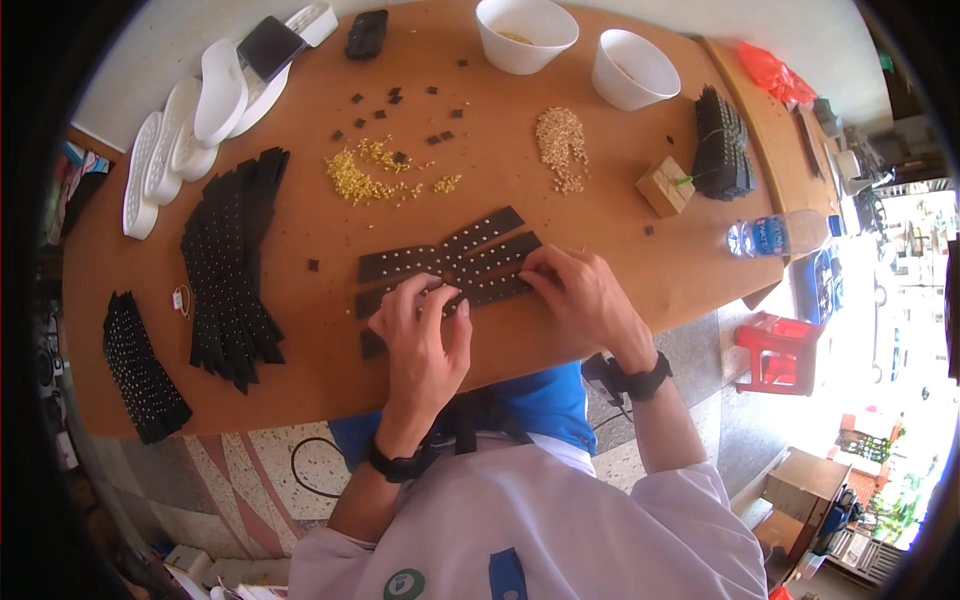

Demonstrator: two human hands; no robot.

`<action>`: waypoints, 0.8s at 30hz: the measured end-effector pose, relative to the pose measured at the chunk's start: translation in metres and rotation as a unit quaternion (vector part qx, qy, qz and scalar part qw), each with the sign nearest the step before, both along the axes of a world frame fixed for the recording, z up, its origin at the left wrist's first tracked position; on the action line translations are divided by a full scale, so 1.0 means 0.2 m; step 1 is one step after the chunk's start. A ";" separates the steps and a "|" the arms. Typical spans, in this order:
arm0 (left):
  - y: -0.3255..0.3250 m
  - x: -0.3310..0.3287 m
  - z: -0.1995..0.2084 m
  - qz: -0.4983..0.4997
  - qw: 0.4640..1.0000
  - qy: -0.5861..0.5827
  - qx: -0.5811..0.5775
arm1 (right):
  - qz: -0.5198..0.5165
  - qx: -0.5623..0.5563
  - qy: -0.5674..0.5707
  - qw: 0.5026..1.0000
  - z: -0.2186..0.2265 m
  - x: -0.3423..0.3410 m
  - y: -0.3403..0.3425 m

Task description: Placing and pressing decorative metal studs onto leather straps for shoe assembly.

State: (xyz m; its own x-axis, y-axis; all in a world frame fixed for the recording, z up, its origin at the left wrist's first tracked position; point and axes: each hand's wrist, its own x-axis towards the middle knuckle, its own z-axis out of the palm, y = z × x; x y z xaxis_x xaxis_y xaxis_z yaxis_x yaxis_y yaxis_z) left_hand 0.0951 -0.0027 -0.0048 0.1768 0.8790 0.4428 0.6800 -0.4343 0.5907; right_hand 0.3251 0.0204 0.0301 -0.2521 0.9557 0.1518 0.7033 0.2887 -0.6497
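Note:
Black studded straps [482, 234] lie side by side in front of me, dotted with rows of small pale studs. My right hand [585, 300] pinches the right end of one strap between thumb and fingers. Over the middle of the nearest straps, my left hand [422, 340] is bent, thumb and fingertips close together; whatever they hold is too small to make out. Beyond the straps is a scattered heap of gold-coloured studs [360, 182]. A pile of pale, copper-toned small pieces [562, 150] lies farther right. Small black squares [396, 98] are strewn behind the gold heap.
Left stand white shoe soles [220, 95] and stacks of studded black straps [232, 265] [140, 365]. Two white bowls [527, 35] [635, 70] are at the back. Rightward are a wooden block [665, 187], a bundle of black straps [724, 150] and a water bottle [780, 235].

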 end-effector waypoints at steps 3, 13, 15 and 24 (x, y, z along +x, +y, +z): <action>0.00 0.00 0.00 -0.001 1.000 -0.002 0.001 | -0.057 -0.057 0.065 0.995 0.02 0.01 -0.01; 0.00 0.00 0.00 -0.004 1.000 -0.005 -0.005 | -0.206 -0.019 0.051 0.977 0.03 0.24 0.20; 0.00 0.00 0.00 -0.004 1.000 -0.002 -0.005 | -0.209 -0.017 0.043 0.977 -0.01 0.24 0.26; 0.00 -0.01 0.01 -0.004 1.000 -0.006 -0.011 | -0.231 -0.060 0.051 0.970 -0.07 0.24 0.34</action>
State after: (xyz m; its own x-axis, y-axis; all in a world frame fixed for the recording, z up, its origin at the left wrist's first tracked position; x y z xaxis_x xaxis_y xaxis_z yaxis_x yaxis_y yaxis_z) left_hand 0.0937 -0.0026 -0.0028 0.1781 0.8872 0.4257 0.6702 -0.4261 0.6077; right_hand 0.3727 0.0885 0.0159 0.2185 0.9752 0.0349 0.6698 -0.1239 -0.7321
